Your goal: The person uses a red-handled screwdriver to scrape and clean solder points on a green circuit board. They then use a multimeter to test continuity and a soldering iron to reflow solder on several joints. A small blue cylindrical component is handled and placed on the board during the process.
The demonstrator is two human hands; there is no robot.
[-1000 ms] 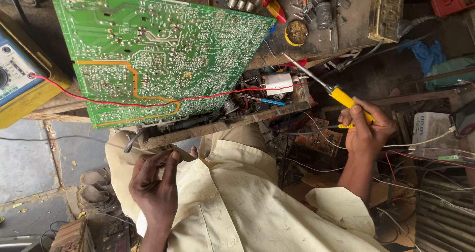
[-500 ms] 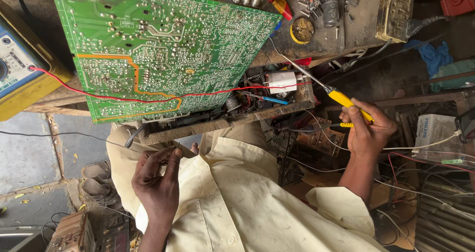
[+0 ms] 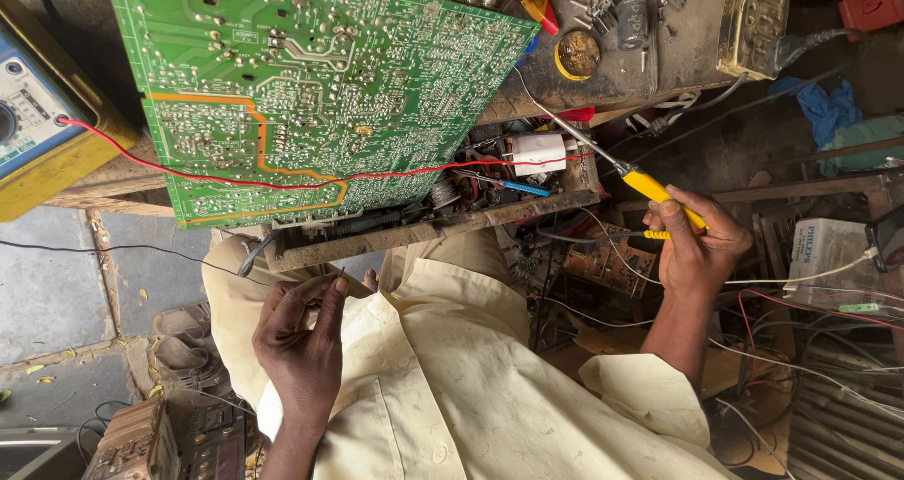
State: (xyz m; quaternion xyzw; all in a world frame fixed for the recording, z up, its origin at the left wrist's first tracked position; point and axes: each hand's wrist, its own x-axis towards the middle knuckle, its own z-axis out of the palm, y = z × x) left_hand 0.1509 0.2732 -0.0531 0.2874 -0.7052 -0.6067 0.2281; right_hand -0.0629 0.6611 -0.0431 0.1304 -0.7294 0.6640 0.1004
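A large green circuit board [image 3: 311, 94] stands tilted on the wooden bench edge [image 3: 433, 230], solder side toward me. My right hand [image 3: 697, 244] grips a yellow-handled soldering iron [image 3: 612, 164], its metal tip reaching up toward the board's right edge. My left hand [image 3: 301, 343] is below the board, over my lap, fingers pinched on a thin wire or small piece too small to identify. A red lead [image 3: 282, 180] runs across the board from a meter. A white component [image 3: 539, 152] sits under the board's lower right corner.
A blue and yellow multimeter [image 3: 33, 122] lies at the left. Loose parts, a capacitor [image 3: 633, 18] and a yellow-rimmed tin [image 3: 576, 56] sit on the bench top. Tangled wires and a brown circuit board [image 3: 607, 263] crowd the right. Other equipment [image 3: 169, 438] stands by my left knee.
My left hand has risen a little toward the board's lower edge with its fingers pinched. The right hand keeps the soldering iron in nearly the same place.
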